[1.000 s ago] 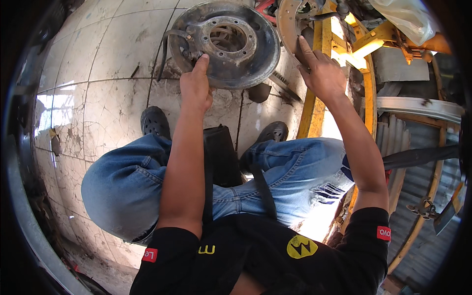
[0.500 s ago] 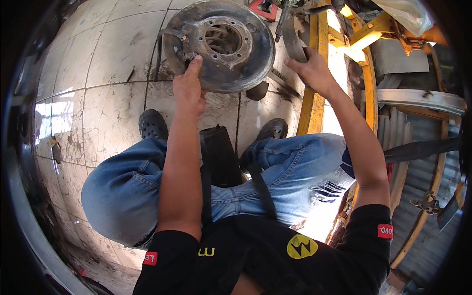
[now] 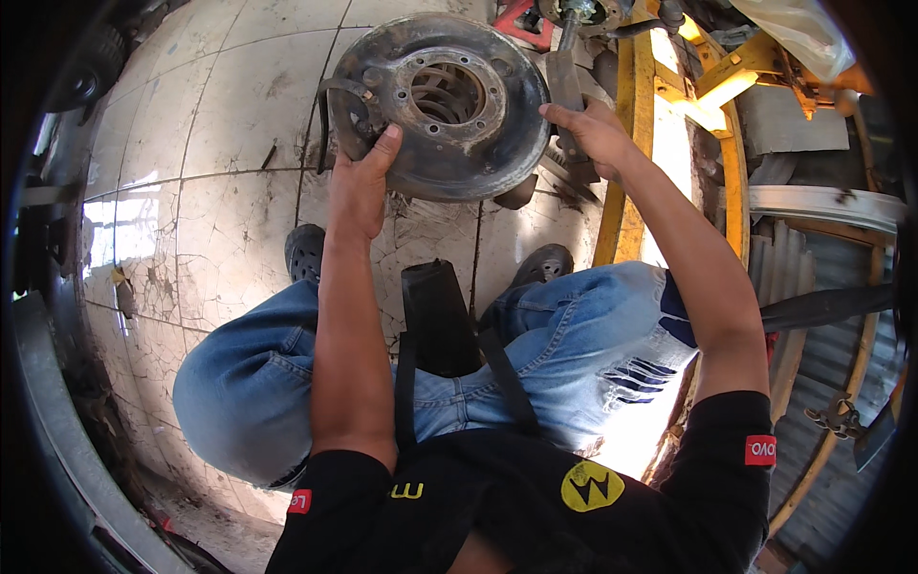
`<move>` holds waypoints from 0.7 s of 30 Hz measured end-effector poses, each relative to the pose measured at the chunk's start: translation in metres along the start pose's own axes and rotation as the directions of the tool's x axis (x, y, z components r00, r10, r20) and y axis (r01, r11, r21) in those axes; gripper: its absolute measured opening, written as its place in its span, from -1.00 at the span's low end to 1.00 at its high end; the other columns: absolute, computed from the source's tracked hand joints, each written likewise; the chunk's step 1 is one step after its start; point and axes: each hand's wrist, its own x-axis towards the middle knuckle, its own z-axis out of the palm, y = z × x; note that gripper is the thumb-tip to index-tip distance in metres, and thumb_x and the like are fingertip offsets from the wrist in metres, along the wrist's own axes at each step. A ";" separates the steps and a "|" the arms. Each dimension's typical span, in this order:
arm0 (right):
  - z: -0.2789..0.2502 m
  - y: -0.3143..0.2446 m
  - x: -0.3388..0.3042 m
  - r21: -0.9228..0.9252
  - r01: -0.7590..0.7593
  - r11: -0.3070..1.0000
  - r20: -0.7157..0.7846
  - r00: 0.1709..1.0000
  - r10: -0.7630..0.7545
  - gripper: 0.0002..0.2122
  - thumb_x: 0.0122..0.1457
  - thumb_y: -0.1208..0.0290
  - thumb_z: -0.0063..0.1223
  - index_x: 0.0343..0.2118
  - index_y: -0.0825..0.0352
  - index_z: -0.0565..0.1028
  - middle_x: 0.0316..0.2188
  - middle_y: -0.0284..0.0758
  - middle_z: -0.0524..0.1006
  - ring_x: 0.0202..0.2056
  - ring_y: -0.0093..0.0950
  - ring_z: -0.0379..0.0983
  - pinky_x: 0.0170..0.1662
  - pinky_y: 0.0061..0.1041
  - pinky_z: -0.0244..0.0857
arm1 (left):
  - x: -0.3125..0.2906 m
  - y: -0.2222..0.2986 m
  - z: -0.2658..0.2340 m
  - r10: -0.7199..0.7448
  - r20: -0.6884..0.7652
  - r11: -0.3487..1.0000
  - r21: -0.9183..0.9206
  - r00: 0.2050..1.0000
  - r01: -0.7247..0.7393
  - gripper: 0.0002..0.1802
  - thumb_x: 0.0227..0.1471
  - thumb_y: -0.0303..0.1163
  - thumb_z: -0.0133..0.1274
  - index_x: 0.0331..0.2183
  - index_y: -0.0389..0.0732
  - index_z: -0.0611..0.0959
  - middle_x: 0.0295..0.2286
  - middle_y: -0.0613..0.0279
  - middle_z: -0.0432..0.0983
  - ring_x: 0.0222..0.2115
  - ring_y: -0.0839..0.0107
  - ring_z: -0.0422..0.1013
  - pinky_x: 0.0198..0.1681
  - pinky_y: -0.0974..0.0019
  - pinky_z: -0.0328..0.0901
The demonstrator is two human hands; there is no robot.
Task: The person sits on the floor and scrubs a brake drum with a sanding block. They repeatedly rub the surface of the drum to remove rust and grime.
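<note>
A dark round brake backing plate (image 3: 507,143), with bolt holes around its open centre, is tilted above the floor in front of me. My left hand (image 3: 361,187) grips its lower left edge, the thumb lying on the face. A hose-like strip (image 3: 323,120) curves at the plate's left side, near that hand. Close to the plate's right rim, my right hand (image 3: 598,142) is closed around a curved brake shoe (image 3: 566,88), seen nearly edge-on. Its thumb points left toward the rim; whether shoe and plate touch, I cannot tell.
A yellow metal frame (image 3: 626,182) runs along the right. Behind the plate are a red stand (image 3: 524,21) and a hub part with a shaft (image 3: 574,21). A black pouch (image 3: 438,320) hangs between my knees. Cracked tiles (image 3: 229,124) cover the floor.
My right hand has turned the brake shoe from a broad side view to nearly edge-on and brought it closer to the plate's right rim. The left hand keeps its hold; the view has shifted slightly.
</note>
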 end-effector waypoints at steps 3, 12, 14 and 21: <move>0.002 -0.006 -0.001 0.086 0.130 0.988 -0.112 0.986 -0.120 -0.65 0.10 0.25 0.26 -0.16 0.37 0.45 -0.41 -0.40 0.48 -0.49 -0.65 0.35 -0.47 -0.57 0.24 | -0.006 0.006 0.001 0.073 0.055 0.997 -0.008 0.996 -0.073 -0.46 0.06 -0.41 0.19 0.07 -0.26 0.42 -0.07 0.15 0.48 -0.07 0.35 0.41 0.05 0.24 0.29; 0.026 -0.056 -0.025 0.196 0.114 0.974 0.041 0.991 -0.124 -0.50 0.07 0.09 0.24 -0.17 0.53 0.49 -0.36 -0.25 0.54 -0.46 -0.50 0.43 -0.43 -0.41 0.33 | -0.033 0.062 0.009 0.365 -0.028 0.924 -0.115 0.931 -0.366 -0.42 0.01 -0.56 0.15 0.09 -0.32 0.40 -0.13 0.11 0.49 -0.14 0.29 0.47 -0.04 0.28 0.39; 0.027 -0.077 -0.037 -0.066 0.069 0.995 0.094 0.994 -0.062 -0.48 0.07 0.07 0.23 -0.18 0.56 0.49 -0.37 -0.24 0.54 -0.45 -0.49 0.44 -0.41 -0.41 0.35 | -0.041 0.070 0.006 0.385 -0.047 0.918 -0.087 0.922 -0.388 -0.43 0.00 -0.57 0.15 0.08 -0.33 0.41 -0.13 0.10 0.50 -0.15 0.29 0.47 -0.04 0.28 0.40; 0.022 -0.034 -0.017 -0.284 0.195 0.939 0.034 0.981 -0.193 -0.41 0.13 -0.05 0.05 -0.04 0.46 0.40 -0.33 -0.21 0.52 -0.34 -0.43 0.44 -0.24 -0.42 0.31 | -0.047 0.080 0.011 0.493 -0.051 0.870 0.017 0.869 -0.493 -0.43 -0.02 -0.61 0.13 0.08 -0.35 0.42 -0.10 0.08 0.50 -0.12 0.30 0.46 0.01 0.30 0.35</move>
